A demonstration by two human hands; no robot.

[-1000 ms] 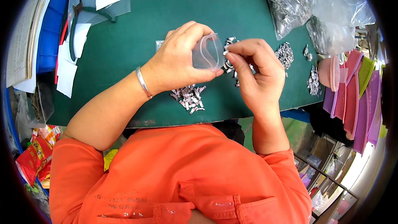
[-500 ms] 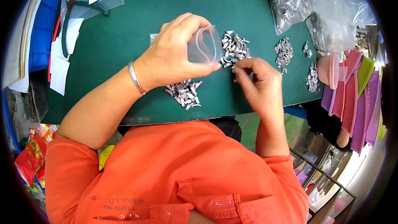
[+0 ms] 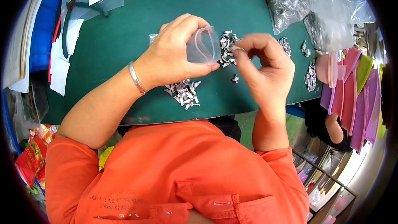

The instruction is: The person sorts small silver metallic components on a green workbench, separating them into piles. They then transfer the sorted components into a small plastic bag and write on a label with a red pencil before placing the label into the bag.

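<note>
My left hand (image 3: 174, 49), with a silver bangle at the wrist, grips a clear plastic bag (image 3: 203, 49). The bag's mouth is spread and faces right. Just right of it, my right hand (image 3: 267, 62) is pinched over a pile of small silvery metal pieces (image 3: 226, 52), part of which it covers. Whatever lies between its fingertips is too small and blurred to name. Another pile of metal pieces (image 3: 184, 94) lies below my left wrist. A small cluster of metal pieces (image 3: 235, 78) sits alone under my right hand.
Several smaller metal heaps (image 3: 311, 76) lie at the table's right. Large plastic bags full of metal parts (image 3: 286, 0) stand at the far right. Green-handled pliers (image 3: 69, 20) and paper slips lie left, by a blue bin (image 3: 45, 33). Pink and purple strips (image 3: 352, 95) hang past the right edge.
My right hand has moved up and slightly right, and now hides part of the pile. The small cluster beneath it has come into view. My left hand and bag stay nearly still.
</note>
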